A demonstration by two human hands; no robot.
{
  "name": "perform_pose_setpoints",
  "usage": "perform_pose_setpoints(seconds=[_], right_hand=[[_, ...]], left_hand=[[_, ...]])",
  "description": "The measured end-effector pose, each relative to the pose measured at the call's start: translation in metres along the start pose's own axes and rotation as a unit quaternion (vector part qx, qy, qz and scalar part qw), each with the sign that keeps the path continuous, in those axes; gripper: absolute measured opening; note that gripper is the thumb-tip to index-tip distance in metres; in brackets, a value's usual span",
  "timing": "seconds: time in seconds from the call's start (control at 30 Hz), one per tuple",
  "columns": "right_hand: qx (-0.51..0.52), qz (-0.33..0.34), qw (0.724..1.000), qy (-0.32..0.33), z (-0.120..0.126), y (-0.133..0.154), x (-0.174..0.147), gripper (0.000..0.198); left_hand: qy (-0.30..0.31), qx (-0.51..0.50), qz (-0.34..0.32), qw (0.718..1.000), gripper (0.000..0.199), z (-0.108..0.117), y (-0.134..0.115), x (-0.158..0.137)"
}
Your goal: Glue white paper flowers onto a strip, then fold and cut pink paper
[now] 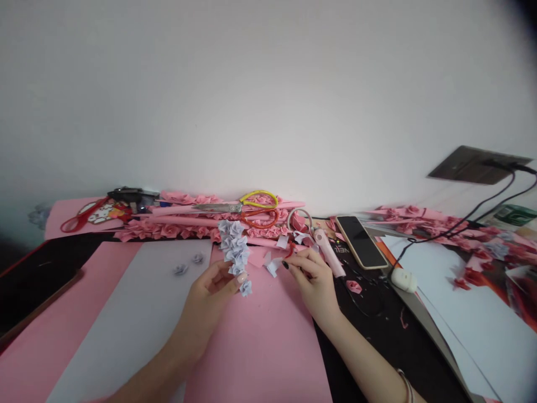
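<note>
My left hand (pixel 216 285) is closed around a strand of light-blue paper flowers (pixel 235 246), which stands up above the fingers. One more blue flower (pixel 245 287) shows below the thumb. With thumb and finger pinched together, my right hand (pixel 314 280) is at the edge of a small light-blue paper piece (pixel 272 266). Its other fingers are curled, and what lies behind them is hidden. Beneath both hands is a large pink paper sheet (pixel 268 347). Two loose blue paper flowers (pixel 180 270) rest on a pale sheet (pixel 121 302) to the left.
Scissors (pixel 235 207) with yellow and red handles lie on pink paper flowers (pixel 168 230) along the wall. To the right are a pink handheld device (pixel 329 252), a phone (pixel 361 242), a white case (pixel 404 279) and black cables (pixel 474 212) from a wall socket (pixel 474 164).
</note>
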State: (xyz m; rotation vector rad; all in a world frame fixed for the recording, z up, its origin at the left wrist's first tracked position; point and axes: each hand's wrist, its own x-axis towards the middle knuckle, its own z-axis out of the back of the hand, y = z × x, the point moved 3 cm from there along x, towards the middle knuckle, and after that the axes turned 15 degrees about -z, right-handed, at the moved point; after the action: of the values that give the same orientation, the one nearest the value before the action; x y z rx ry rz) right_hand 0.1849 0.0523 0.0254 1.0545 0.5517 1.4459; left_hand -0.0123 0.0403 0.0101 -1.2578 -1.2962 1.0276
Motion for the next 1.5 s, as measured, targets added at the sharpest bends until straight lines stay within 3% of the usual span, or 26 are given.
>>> perform_pose_setpoints(seconds=[0.37,0.8,1.1,1.3,1.5], right_hand=[[-0.024,0.003,0.999,0.026,-0.008,-0.004,0.003,0.019],[-0.164,0.02,0.985,0.039,-0.002,0.0,-0.008,0.018],[-0.352,-0.014,0.934,0.062,0.001,0.001,-0.016,0.032],[-0.414,-0.008,0.908,0.061,0.002,0.0,-0.017,0.047],[-0.361,-0.008,0.93,0.076,0.002,-0.002,-0.018,0.047]], left_hand=[[-0.006,-0.011,0.002,1.0,0.022,0.0,-0.001,-0.001],[-0.005,-0.015,-0.003,1.0,0.021,0.001,-0.001,-0.001],[-0.034,0.002,-0.006,0.999,0.02,0.004,0.0,0.002],[-0.023,-0.055,-0.007,0.998,0.018,0.002,0.002,0.001],[-0.018,-0.067,-0.006,0.998,0.019,0.001,0.0,0.002]])
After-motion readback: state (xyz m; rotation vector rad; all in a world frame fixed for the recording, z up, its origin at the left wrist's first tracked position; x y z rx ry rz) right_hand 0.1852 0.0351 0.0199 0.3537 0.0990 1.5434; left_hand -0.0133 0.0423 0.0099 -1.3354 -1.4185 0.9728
